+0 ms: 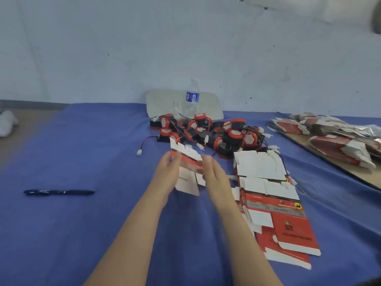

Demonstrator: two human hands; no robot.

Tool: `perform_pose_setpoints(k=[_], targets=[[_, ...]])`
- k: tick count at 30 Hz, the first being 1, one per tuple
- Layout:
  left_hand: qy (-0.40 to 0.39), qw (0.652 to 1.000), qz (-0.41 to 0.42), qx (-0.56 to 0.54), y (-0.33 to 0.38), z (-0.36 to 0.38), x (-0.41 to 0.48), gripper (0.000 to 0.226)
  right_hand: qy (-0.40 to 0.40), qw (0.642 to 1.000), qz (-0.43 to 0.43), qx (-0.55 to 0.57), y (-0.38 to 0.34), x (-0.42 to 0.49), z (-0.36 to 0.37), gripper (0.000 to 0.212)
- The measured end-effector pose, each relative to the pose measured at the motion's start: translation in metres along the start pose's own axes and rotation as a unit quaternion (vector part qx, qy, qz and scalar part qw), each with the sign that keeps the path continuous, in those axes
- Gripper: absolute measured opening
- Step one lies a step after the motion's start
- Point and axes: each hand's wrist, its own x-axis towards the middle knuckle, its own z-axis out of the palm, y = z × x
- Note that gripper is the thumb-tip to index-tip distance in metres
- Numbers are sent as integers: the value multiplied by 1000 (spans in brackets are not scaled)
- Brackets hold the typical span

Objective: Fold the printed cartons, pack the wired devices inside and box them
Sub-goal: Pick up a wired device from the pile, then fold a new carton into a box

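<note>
Blue-covered counter (82,141) set against a pale wall. At centre, the left grip (167,172) and right grip (214,174) grasp one printed carton (190,163) by its side edges. Flat cartons (268,193) lie stacked at 3 o'clock. Wired devices (206,131) are piled at 12 o'clock.

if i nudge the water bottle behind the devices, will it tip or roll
Likely tips: the bottle stands tall, narrow and seems mostly empty, so probably light. Lying down, its round body could roll.
</note>
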Motion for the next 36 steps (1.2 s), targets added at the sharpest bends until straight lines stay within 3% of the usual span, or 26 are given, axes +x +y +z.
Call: perform_pose_setpoints(k=[2,4,7,10,13,14,16,17,19,23,28,36], targets=[[-18,998,-20,-48,-6,7,-2,34,-83,996,-19,-32,1,-3,15,22],[-9,993,-42,-108,-9,7,-2,42,-102,991,-37,-77,2,-1,25,24],[-88,976,-46,-194,-10,2,-3,63,-10,996,-31,-81,-8,8,27,11],[-136,974,-8,-179,-7,9,-7,67,61,989,23,-129,-22,24,18,20],[-77,987,12,-138,5,14,-10,47,144,970,-32,-191,-39,36,0,29],[-34,993,9,-110,8,10,-8,42,177,969,-56,-161,-44,36,-6,30],[35,998,1,-57,11,-4,-1,54,201,975,-88,-39,-50,36,-16,31],[52,997,12,-58,11,-11,2,60,186,978,-96,18,-51,35,-17,32],[62,991,59,-99,16,-23,3,48,126,987,-85,45,-48,33,-7,36],[116,981,147,-48,13,-36,6,19,60,994,-56,-70,-26,37,23,25],[210,954,200,71,-14,-34,0,49,51,997,-16,-62,-2,26,61,23],[100,980,170,-26,-19,-39,-7,42,11,995,-67,74,0,19,70,21]])
